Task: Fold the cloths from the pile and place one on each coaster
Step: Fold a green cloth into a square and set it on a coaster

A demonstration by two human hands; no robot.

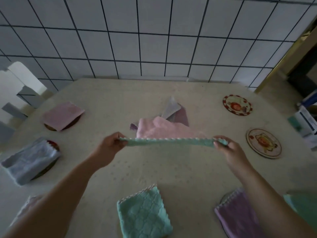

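A teal cloth [169, 142] with a scalloped white edge is stretched flat in the air above the table's middle. My left hand [110, 145] pinches its left end and my right hand [226, 146] pinches its right end. Behind it lies the pile [161, 124] of pink, grey and purple cloths. Two bare round coasters sit at the right, one far [237, 105] and one nearer [263, 143]. Folded cloths rest on coasters: pink [62, 115] at far left, blue-grey [30, 162] at left, teal [144, 215] at front centre, purple [238, 215] at front right.
A cream tablecloth [171, 169] covers the table, backed by a white tiled wall [154, 40]. White boxes [307, 121] stand past the right edge. Another folded cloth [29, 203] peeks out under my left forearm at the front left.
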